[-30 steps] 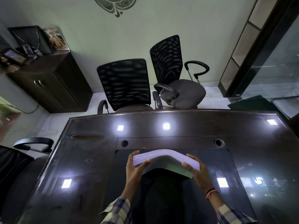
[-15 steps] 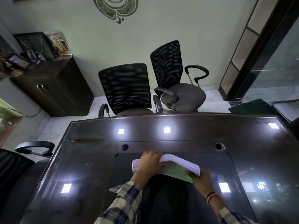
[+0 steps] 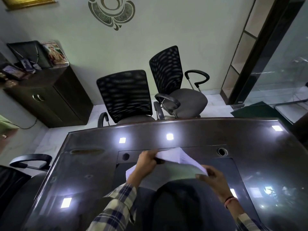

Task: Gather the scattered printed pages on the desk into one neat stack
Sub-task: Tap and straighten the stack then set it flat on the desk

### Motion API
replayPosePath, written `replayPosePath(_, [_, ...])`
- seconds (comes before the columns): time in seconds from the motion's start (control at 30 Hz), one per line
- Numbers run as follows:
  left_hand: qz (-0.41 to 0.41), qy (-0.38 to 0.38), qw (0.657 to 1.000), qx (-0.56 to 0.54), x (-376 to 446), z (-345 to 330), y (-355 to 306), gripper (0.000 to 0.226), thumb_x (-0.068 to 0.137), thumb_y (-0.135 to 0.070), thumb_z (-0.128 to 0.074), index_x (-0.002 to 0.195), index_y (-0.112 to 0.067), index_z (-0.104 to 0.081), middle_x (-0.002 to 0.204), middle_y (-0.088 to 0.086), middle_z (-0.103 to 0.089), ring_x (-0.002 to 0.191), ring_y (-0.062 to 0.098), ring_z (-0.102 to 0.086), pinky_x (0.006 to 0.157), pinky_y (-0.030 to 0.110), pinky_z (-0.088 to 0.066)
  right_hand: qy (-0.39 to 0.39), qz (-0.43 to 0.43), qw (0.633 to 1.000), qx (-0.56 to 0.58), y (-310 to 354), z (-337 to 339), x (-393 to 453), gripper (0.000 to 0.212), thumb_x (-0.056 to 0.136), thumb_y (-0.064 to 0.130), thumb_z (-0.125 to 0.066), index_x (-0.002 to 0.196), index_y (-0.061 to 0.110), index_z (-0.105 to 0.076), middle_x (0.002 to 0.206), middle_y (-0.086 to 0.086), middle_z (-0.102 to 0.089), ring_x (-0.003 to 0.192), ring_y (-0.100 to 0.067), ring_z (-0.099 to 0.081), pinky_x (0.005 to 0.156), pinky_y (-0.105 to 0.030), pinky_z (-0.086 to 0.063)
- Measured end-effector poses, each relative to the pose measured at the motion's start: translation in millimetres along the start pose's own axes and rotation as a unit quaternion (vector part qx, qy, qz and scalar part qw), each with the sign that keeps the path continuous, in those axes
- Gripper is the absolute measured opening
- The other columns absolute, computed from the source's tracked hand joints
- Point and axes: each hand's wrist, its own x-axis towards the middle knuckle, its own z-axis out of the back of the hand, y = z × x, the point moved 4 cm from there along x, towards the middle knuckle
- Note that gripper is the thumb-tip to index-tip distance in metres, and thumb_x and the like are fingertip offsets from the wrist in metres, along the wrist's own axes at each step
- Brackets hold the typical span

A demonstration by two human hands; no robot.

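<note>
A: So, the stack of pages (image 3: 179, 158) — where is it?

B: Held just above the dark glass desk (image 3: 250, 155), near the middle of the side closest to the person. The white sheets are bowed upward, with a pale green sheet (image 3: 173, 170) underneath.

A: Who has hold of it?

B: Both hands. The left hand (image 3: 146, 164) is curled over the left end, fingers wrapped round the edge. The right hand (image 3: 210, 176) pinches the near right corner between thumb and fingers.

A: Why held like that, not laid flat?

B: My guess is they're squaring it up: gripping opposite ends lets the sheets be jogged into line. One white corner sticks out below the left wrist, so the edges aren't flush yet.

A: Any loose pages elsewhere?

B: None that I can see on the desk; only ceiling lights reflected in the glass. Gathering looks done, tidying remains.

A: And beyond the desk?

B: Two mesh-backed office chairs (image 3: 125, 95) across from the person, and a dark cabinet (image 3: 50, 97) against the wall on the left.
</note>
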Motion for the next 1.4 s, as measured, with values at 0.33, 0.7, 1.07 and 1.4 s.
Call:
replayPosePath(0.33, [0.031,-0.037,0.914,-0.403,-33,11,8,0.022,0.072,-0.019,-0.084,0.093,-0.021,-0.082,0.096,0.003,-0.077,0.089,0.015,-0.067,0.084,0.033,-0.057,0.101,0.096,0.987,0.081,78,-52,20,0.053,0.076,-0.004,-0.084,0.122,0.013,-0.066,0.113,0.001,-0.076,0.108,-0.018,-0.071,0.087,-0.03,-0.058])
replayPosePath(0.7, [0.128,-0.207,0.896,-0.372,-40,-14,20,0.009,0.089,-0.004,-0.077,0.094,-0.01,-0.073,0.087,0.011,-0.073,0.078,0.012,-0.065,0.073,0.034,-0.056,-0.111,0.147,0.982,-0.046,79,-81,22,0.02,0.08,0.009,-0.086,0.078,0.024,-0.074,0.069,-0.002,-0.072,0.063,0.001,-0.059,0.058,-0.028,-0.051])
replayPosePath(1.07, [0.223,-0.156,0.903,-0.332,-61,-49,45,0.015,0.087,0.001,-0.074,0.09,-0.014,-0.075,0.083,-0.001,-0.078,0.081,0.014,-0.071,0.066,0.024,-0.058,-0.058,0.055,0.993,-0.09,33,-92,17,0.016,0.092,0.006,-0.072,0.109,0.005,-0.072,0.085,0.012,-0.071,0.072,0.01,-0.063,0.061,-0.002,-0.045])
replayPosePath(1.4, [0.197,-0.158,0.911,-0.325,-56,-36,43,0.027,0.08,-0.004,-0.086,0.103,-0.016,-0.077,0.094,-0.003,-0.08,0.087,0.011,-0.076,0.071,0.025,-0.062,-0.029,0.044,0.993,-0.108,22,-87,21,0.023,0.084,0.014,-0.083,0.105,0.019,-0.075,0.09,0.01,-0.076,0.082,-0.005,-0.073,0.065,-0.015,-0.055])
